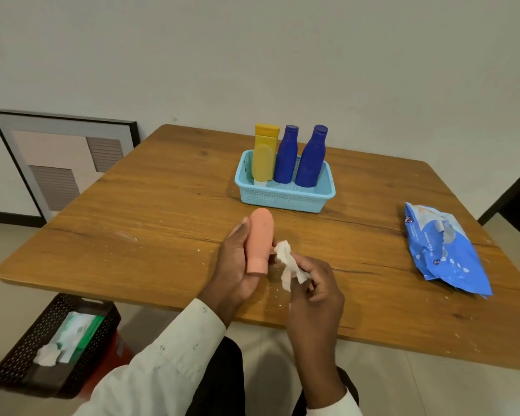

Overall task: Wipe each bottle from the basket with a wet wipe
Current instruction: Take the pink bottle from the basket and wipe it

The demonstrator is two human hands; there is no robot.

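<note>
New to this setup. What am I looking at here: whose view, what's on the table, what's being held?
There is no robot here. One head-worn camera looks down at a person's bare hands. The left hand holds a peach bottle, cap end toward the person. The right hand pinches a crumpled white wet wipe beside it. On the wooden table a light blue basket holds a yellow bottle and two dark blue bottles, upright. A blue wipes pack lies to the right.

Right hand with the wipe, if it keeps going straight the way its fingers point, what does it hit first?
Most likely the peach bottle held in the left hand. The right hand points up-left, and its wet wipe already sits beside the bottle; whether they touch is unclear.
</note>
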